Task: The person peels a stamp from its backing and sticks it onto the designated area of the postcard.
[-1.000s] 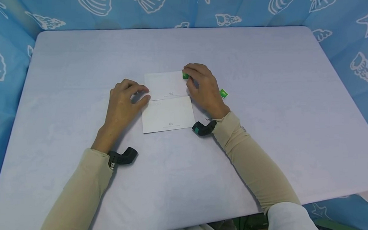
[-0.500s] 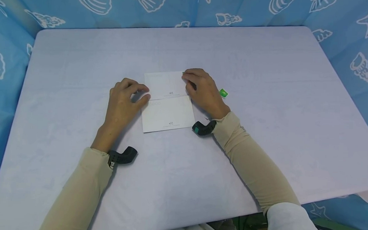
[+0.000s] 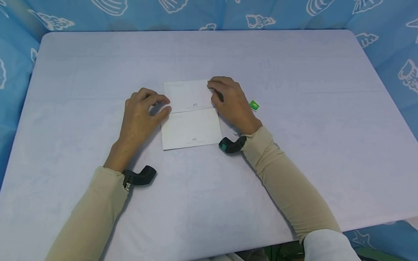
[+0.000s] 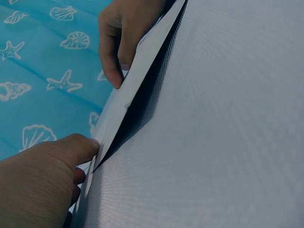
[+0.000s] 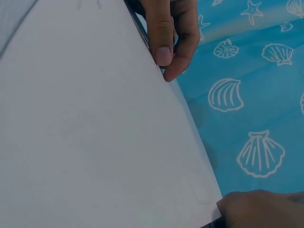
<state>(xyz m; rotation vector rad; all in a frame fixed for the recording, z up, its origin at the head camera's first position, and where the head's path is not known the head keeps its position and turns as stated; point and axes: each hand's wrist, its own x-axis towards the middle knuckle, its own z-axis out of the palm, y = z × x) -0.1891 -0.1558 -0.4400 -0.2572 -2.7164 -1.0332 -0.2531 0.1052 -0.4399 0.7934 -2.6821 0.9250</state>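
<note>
A white card [image 3: 191, 130] lies on the table, divided by a crossways line into two panels, each with a small print. My left hand [image 3: 140, 112] holds its left edge near that line. In the left wrist view the left thumb [image 4: 85, 148] rests on the card's edge, which stands a little off the cloth. My right hand [image 3: 230, 102] bends thumb and fingers around the far right corner. The right thumb [image 5: 237, 209] meets this corner in the right wrist view. I cannot tell if a small green piece is under those fingers. Another green square [image 3: 254, 105] with a white border lies beside the right wrist.
A pale cloth covers the wide table [image 3: 298, 149]. Blue curtains [image 3: 137, 9] with white shell prints surround its far and side edges. Each wrist carries a black camera mount [image 3: 139, 176]. Dark items show below the near right table edge.
One second ago a green piece showed at my right fingertips on the card's corner; now the fingers cover that spot, having shifted slightly nearer. My left hand and the card stay in place.
</note>
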